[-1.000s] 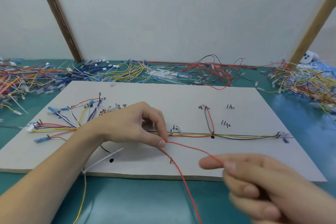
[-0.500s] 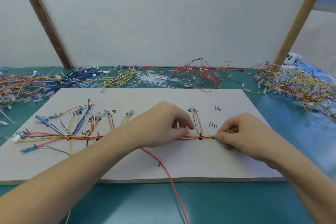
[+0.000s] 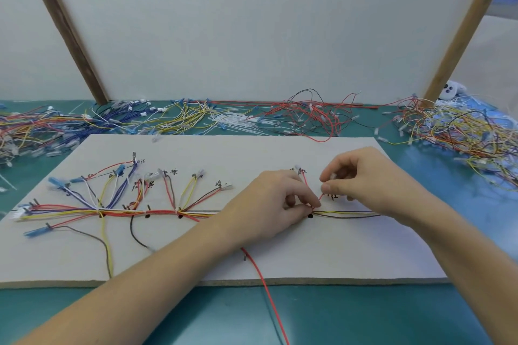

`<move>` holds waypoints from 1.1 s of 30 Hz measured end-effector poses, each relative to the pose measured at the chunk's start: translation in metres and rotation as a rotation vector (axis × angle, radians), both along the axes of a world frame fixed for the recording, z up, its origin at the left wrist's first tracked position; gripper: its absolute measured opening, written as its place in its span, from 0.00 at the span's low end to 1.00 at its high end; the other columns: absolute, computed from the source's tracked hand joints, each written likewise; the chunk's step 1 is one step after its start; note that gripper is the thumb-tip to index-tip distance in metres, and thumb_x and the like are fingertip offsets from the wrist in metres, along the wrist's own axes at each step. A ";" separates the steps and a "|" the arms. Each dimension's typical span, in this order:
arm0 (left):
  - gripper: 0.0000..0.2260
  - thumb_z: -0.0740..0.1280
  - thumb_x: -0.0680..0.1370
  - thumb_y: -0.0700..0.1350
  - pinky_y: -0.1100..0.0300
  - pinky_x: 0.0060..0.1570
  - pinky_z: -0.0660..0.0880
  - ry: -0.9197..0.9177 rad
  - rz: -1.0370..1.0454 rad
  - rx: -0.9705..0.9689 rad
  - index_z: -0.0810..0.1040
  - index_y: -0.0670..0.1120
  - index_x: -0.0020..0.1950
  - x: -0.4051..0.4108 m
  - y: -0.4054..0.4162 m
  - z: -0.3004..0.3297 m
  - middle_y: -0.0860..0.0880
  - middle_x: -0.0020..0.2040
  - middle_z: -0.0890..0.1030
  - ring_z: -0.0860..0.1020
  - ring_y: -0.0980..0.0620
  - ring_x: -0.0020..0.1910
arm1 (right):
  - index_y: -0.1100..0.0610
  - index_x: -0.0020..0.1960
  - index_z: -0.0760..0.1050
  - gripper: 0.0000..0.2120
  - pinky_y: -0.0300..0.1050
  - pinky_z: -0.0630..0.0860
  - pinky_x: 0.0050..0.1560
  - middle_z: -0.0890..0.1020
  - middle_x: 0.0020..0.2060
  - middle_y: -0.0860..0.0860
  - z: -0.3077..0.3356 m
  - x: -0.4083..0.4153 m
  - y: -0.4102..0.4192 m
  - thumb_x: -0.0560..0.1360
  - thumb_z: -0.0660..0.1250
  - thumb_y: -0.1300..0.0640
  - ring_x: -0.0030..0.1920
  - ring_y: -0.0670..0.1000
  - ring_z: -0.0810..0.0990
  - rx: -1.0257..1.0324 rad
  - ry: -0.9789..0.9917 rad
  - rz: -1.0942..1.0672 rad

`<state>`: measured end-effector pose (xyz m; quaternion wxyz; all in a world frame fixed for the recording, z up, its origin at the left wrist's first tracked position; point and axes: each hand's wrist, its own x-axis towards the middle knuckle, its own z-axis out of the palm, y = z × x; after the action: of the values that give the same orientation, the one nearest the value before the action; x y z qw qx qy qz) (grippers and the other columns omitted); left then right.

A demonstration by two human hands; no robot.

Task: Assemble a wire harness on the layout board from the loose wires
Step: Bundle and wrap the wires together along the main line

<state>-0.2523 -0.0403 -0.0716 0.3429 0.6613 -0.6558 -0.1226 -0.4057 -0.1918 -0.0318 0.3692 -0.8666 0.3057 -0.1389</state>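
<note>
A pale layout board point(image 3: 280, 154) lies flat on the teal table. A harness trunk of red, yellow, blue and black wires point(image 3: 117, 213) runs along its middle, with branches fanning up to handwritten labels. My left hand point(image 3: 269, 204) pinches the red wire point(image 3: 263, 280) against the trunk beside a black peg dot point(image 3: 309, 216). My right hand point(image 3: 367, 179) pinches that wire's short upper end, near its small white terminal, just right of the left fingertips. The red wire's tail trails off the board's near edge.
Heaps of loose wires line the table's back: mixed colours point(image 3: 30, 131) at the left, blue and yellow point(image 3: 145, 117), white ties point(image 3: 232, 120), red and black point(image 3: 311, 115), a tangled pile point(image 3: 462, 131) at the right. Two slanted wooden posts point(image 3: 70, 33) frame a white backdrop.
My right hand rose from the trunk line to pinch the red wire's end above it. My left hand slid right along the trunk to the peg dot.
</note>
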 end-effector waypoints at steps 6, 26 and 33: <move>0.08 0.71 0.80 0.40 0.69 0.41 0.66 -0.047 -0.043 -0.015 0.88 0.50 0.55 -0.002 0.003 0.000 0.54 0.47 0.78 0.73 0.68 0.37 | 0.53 0.40 0.87 0.08 0.42 0.77 0.38 0.85 0.33 0.53 -0.009 0.000 -0.010 0.73 0.77 0.65 0.34 0.47 0.79 0.133 0.009 -0.025; 0.10 0.67 0.82 0.42 0.58 0.56 0.72 -0.175 -0.045 0.003 0.85 0.51 0.60 -0.001 0.001 -0.006 0.51 0.55 0.79 0.76 0.52 0.56 | 0.54 0.43 0.84 0.06 0.41 0.76 0.33 0.83 0.28 0.50 -0.002 0.024 -0.021 0.73 0.75 0.65 0.27 0.49 0.79 0.016 0.249 0.057; 0.09 0.69 0.80 0.41 0.60 0.56 0.72 -0.167 -0.030 -0.028 0.86 0.50 0.57 -0.003 -0.001 -0.006 0.50 0.53 0.80 0.77 0.52 0.54 | 0.52 0.43 0.86 0.05 0.40 0.73 0.32 0.84 0.31 0.49 -0.012 0.011 -0.023 0.74 0.77 0.62 0.28 0.45 0.78 0.099 0.073 0.081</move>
<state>-0.2554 -0.0409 -0.0777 0.2943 0.6543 -0.6938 -0.0628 -0.3949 -0.2150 -0.0443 0.4058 -0.8633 0.2900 -0.0769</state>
